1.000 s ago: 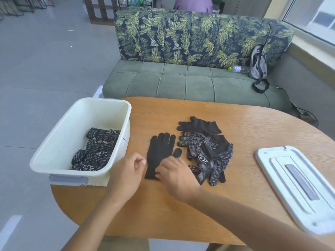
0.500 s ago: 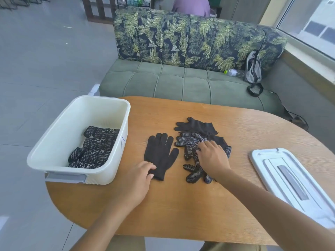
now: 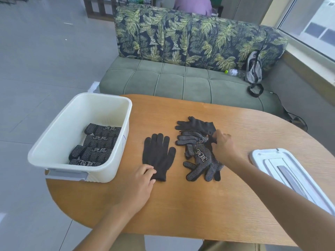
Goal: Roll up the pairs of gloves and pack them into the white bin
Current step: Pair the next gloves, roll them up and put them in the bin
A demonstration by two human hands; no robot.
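Pinning the cuff of the flat black glove [image 3: 158, 157] with your left hand [image 3: 139, 185], you have its long axis running away from you, fingers toward the sofa. Your right hand [image 3: 223, 144] is pinching a glove from the loose glove pile [image 3: 198, 151] just to its right, the nearer hand for fetching the mate. Rolled pairs [image 3: 97, 144] already lie in the white bin [image 3: 54, 142] at the table [image 3: 199, 205]'s left edge.
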